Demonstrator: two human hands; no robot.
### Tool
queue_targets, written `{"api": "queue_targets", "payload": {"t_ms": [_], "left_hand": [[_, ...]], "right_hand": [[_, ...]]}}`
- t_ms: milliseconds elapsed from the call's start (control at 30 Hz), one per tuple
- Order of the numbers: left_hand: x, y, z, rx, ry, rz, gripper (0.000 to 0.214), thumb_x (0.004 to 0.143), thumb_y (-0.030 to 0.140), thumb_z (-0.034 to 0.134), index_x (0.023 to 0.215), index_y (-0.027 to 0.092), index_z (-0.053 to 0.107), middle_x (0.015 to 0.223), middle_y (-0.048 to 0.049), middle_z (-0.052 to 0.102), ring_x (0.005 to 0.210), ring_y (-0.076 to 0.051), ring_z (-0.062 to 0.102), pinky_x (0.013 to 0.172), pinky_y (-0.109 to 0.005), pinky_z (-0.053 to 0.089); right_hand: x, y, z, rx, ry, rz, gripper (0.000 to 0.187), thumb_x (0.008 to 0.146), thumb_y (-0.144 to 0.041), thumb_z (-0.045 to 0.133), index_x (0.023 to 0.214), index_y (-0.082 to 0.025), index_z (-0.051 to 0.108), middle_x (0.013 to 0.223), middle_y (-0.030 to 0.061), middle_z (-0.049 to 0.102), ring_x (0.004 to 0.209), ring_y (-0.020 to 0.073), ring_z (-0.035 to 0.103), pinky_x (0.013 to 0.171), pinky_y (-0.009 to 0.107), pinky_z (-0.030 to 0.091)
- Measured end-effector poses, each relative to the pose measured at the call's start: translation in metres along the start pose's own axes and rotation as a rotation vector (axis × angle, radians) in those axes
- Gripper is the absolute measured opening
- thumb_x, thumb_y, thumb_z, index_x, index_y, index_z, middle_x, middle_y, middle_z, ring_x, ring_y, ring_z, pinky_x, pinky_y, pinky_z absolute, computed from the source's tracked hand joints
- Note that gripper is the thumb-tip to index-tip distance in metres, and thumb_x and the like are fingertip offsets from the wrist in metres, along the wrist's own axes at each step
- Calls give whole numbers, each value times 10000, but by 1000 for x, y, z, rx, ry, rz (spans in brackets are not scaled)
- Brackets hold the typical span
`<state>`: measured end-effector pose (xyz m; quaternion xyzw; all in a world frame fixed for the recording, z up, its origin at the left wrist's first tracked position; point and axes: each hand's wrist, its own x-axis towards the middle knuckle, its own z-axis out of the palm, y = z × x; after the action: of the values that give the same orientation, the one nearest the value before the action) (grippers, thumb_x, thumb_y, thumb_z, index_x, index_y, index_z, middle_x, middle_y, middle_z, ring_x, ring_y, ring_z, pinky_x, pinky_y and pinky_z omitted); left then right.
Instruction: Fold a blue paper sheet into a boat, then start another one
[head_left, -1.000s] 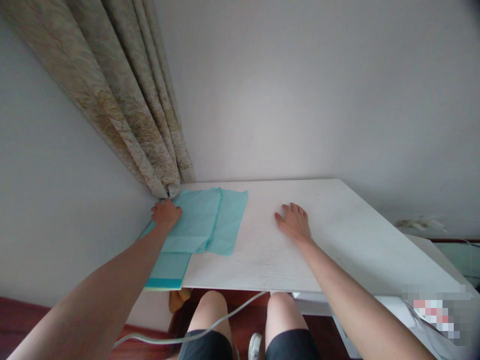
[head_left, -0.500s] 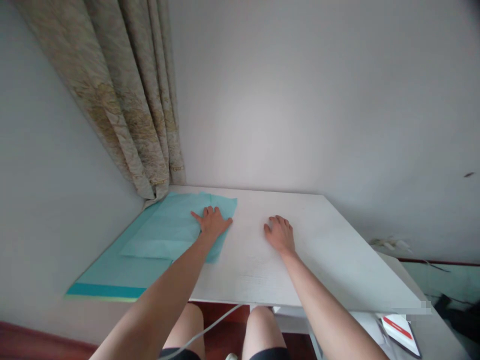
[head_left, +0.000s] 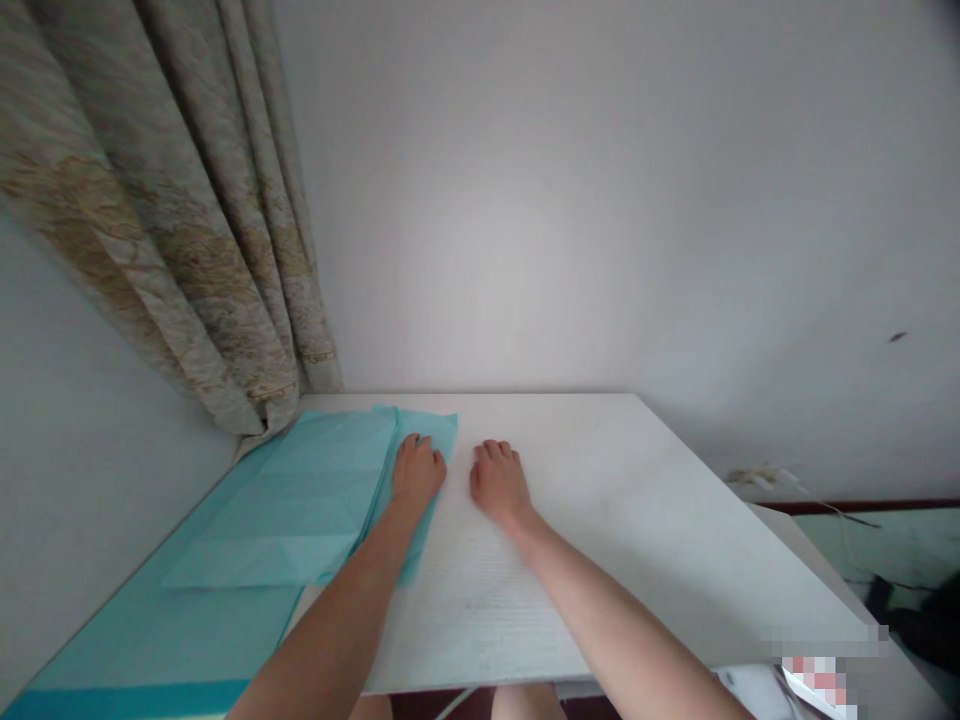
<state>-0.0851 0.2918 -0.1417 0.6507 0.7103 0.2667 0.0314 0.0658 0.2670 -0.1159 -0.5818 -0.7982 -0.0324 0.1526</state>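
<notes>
Item 1: thin, folded turquoise sheet material (head_left: 277, 500), spread across the left of the white wood-grain desk (head_left: 600, 560). My left hand (head_left: 418, 470): fingers bent over its right strip; pinching or merely pressing, I cannot tell. My right hand (head_left: 500, 480): half open, loosely curled, apparently empty. Hazards, in my judgement: sideways drag creasing it; uneven pressure letting layers slip.
</notes>
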Motion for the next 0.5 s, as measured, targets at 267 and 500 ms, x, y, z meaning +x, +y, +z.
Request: {"api": "queue_targets", "payload": {"t_ms": [267,500], "left_hand": [[7,-14,-1,-134,71,-99,457,750,86,358,1148,64,582,1180,-163,596,1115,-224,537,978,-296,367],[11,-15,-12,-223,137,-201,428,774,117,366,1131,40,587,1153,-172,612,1112,-235,544,966,-311,382]], "right_hand": [[29,-41,33,718,-10,-6,596,757,-142,483,1341,-151,366,1259,134,526,1119,221,490,944,374,364],[36,-43,48,1149,-135,126,330,698,-190,538,988,-209,696,726,21,693,621,172,621,642,315,508]]}}
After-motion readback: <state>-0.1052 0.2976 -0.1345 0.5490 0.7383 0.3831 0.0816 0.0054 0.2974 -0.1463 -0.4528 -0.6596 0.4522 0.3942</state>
